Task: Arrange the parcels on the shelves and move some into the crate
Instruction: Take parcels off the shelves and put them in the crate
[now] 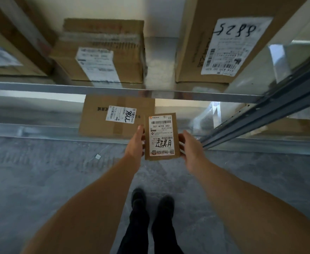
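The left hand presses its palm and fingers against the left edge of a small labelled parcel; the right hand clasps the right edge. The parcel hangs before the lower shelf.

Both hands held a small cardboard parcel upright by its side edges, the left hand and right hand gripping opposite sides. Behind it, a larger box lay on the lower shelf.
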`<state>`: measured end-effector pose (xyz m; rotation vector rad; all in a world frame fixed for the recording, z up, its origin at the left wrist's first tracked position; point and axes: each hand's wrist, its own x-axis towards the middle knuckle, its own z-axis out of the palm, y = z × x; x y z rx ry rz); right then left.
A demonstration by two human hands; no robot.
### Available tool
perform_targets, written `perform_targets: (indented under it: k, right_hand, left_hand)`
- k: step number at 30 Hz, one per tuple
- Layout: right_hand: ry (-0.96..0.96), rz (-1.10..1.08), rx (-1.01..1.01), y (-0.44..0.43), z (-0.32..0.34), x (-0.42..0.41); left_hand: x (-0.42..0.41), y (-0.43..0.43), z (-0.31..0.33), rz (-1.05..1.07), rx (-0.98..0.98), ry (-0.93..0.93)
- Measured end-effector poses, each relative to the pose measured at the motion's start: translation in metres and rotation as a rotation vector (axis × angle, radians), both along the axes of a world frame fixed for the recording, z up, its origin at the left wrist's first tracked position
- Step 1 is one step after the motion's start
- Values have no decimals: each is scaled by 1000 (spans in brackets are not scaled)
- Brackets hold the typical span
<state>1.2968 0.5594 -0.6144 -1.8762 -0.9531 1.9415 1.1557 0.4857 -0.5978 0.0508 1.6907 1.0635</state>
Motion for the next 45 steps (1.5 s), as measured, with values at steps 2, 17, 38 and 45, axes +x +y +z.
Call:
perform_targets:
  k: [2, 17, 38, 45]
  right_hand:
    - [17, 8, -30, -17, 11, -7]
    - [19, 461, -14, -142, 46, -136]
    - [-18, 948, -47, -422, 27, -364]
    - [-17, 1261, -68, -505, 20, -425]
  left_hand:
    - [-3, -21, 15, 49, 0, -14]
    - [-75, -201, 52, 631, 65, -58]
    - [-224, -502, 28, 1233, 98, -133]
    - [-239, -578, 19, 1540, 98, -121]
